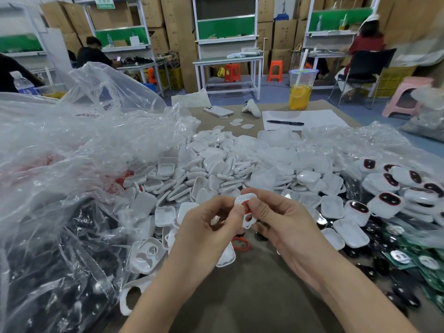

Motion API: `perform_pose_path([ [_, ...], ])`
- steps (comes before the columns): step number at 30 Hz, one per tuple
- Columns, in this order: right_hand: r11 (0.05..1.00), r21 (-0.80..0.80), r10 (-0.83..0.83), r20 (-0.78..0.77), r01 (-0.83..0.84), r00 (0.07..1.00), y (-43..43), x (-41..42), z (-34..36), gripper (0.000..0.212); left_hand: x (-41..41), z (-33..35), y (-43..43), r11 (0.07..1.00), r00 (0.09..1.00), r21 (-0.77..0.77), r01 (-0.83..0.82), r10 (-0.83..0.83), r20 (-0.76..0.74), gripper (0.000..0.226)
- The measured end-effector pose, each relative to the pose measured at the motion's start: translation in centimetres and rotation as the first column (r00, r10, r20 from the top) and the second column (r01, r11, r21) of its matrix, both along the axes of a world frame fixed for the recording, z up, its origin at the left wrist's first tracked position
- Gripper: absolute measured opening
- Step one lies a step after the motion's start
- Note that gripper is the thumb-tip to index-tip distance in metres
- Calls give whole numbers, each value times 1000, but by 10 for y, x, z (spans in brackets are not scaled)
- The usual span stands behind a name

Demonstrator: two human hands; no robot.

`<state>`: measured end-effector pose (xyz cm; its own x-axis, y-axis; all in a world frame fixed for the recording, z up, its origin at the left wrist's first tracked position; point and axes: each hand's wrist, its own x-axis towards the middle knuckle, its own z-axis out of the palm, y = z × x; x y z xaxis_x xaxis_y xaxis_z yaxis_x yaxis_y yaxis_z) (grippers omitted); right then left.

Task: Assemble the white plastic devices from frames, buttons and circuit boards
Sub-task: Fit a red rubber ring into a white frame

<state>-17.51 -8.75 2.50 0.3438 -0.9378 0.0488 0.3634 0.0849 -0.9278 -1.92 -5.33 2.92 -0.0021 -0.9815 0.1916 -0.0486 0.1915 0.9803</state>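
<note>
Left hand (209, 227) and right hand (286, 222) are together, both pinching one white frame (247, 220). Its long axis stands roughly upright between them, red insert (246, 207) uppermost.

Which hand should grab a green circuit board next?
Probably the right hand: the green circuit boards lie on its side, while the left hand also pinches the white frame and could hold it alone.
</note>
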Motion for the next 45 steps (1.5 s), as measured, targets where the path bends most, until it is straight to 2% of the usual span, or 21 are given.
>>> perform_pose_path([
  [6,996,-72,-55,-97,48,994,-1,0,-4,36,-4,2,3,996,998,-64,-58,60,32,11],
  [12,988,-139,-93,-135,74,987,-1,1,-7,30,-4,3,4,989,995,-132,-71,79,58,18],
  [17,988,-129,-109,-139,91,984,0,3,-7,30,-5,2,3,983,993,-162,-85,96,65,21],
  [22,981,-142,-155,-160,133,975,2,4,-4,26,-5,1,3,982,986,-161,-97,116,116,22],
  [26,972,-165,-198,-188,168,962,2,5,-3,13,-6,-1,1,986,989,-148,-72,90,121,16],
  [29,965,-182,-226,-211,189,951,2,5,-3,18,-8,-5,0,992,991,-113,-61,74,109,7],
  [32,952,-214,-264,-221,218,939,3,7,-2,23,-9,-8,-2,992,991,-82,-93,100,87,7],
  [37,946,-203,-292,-191,253,937,3,7,-2,20,-18,-8,-4,984,984,-77,-162,167,60,4],
  [40,944,-215,-289,-184,249,939,3,7,2,21,-16,-7,-3,982,984,-118,-145,156,89,7],
  [45,935,-260,-295,-190,242,936,3,8,0,19,-12,-6,-2,988,990,-100,-113,121,70,21],
])
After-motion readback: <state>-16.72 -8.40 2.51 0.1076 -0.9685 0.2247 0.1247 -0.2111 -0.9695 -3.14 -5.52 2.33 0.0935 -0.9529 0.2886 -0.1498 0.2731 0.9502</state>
